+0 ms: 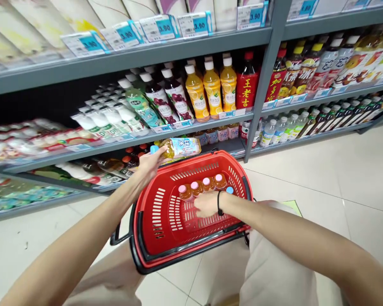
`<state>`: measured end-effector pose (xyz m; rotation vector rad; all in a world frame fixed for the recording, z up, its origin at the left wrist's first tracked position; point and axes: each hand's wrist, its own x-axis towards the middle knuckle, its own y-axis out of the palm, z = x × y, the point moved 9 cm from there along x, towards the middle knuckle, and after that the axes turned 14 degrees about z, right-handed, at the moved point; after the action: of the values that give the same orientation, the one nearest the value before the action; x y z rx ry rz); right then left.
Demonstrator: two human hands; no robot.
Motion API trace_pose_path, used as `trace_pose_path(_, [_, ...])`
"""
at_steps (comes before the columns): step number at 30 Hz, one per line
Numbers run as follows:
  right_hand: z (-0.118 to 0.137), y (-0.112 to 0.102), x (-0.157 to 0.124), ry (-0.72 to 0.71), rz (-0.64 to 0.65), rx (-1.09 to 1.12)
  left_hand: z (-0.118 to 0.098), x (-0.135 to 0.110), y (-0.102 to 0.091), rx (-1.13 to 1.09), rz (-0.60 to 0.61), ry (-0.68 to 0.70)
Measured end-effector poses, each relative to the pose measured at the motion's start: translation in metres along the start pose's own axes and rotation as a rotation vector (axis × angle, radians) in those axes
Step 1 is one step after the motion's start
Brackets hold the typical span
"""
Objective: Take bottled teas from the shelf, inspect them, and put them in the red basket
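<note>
My left hand (151,161) is closed around the neck end of a drink bottle (183,147), which has a blue cap, amber liquid and a pale printed label. The bottle lies nearly level above the far rim of a red shopping basket (153,187), in front of the bottom shelf. Inside the basket, my right hand (207,204) reaches down beside several amber bottles with pink caps (196,187) standing in a row at the far side. A bottle with a blue cap (230,190) stands near my right wrist. The fingers of that hand are mostly hidden from view.
Grey shelves stand ahead, holding orange juice bottles (212,91), dark grape drinks (175,95) and red-labelled bottles (247,83). Price tags line the shelf edges. A shelf post (264,76) rises right of the basket. My knees flank the basket over the tiled floor (306,170).
</note>
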<state>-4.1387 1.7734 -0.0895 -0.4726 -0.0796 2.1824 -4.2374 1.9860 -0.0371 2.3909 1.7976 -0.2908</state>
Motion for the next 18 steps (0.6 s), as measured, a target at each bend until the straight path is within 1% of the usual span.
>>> trace_pose_path(4, [0.009,-0.004,-0.001,0.069,-0.012,0.055,-0.028,-0.056,-0.035,-0.147,0.052,0.047])
trace_pose_path(6, [0.008,-0.008,0.0,0.112,-0.037,0.162,-0.044,-0.082,-0.051,-0.18,0.061,0.094])
trace_pose_path(8, [0.011,-0.015,0.001,0.136,-0.061,0.282,-0.058,-0.105,-0.06,-0.191,0.107,0.144])
trace_pose_path(9, [0.015,-0.019,0.0,0.123,-0.074,0.355,-0.063,-0.116,-0.062,-0.202,0.135,0.166])
trace_pose_path(11, [0.031,-0.027,-0.003,0.025,-0.082,0.553,-0.068,-0.135,-0.067,-0.24,0.158,0.184])
trace_pose_path(12, [0.043,-0.027,-0.005,-0.07,-0.051,0.731,-0.068,-0.143,-0.071,-0.256,0.156,0.181])
trace_pose_path(13, [0.057,-0.024,-0.007,-0.158,0.019,0.873,-0.067,-0.149,-0.073,-0.261,0.158,0.169])
trace_pose_path(14, [0.07,-0.017,-0.01,-0.216,0.117,0.972,-0.065,-0.153,-0.075,-0.251,0.174,0.151])
trace_pose_path(15, [0.08,-0.01,-0.013,-0.253,0.195,1.038,-0.063,-0.157,-0.075,-0.231,0.202,0.133])
trace_pose_path(16, [0.086,-0.004,-0.016,-0.263,0.24,1.065,-0.061,-0.159,-0.075,-0.206,0.237,0.118])
trace_pose_path(18, [0.09,0.006,-0.02,-0.259,0.243,1.09,-0.058,-0.162,-0.077,-0.17,0.289,0.097])
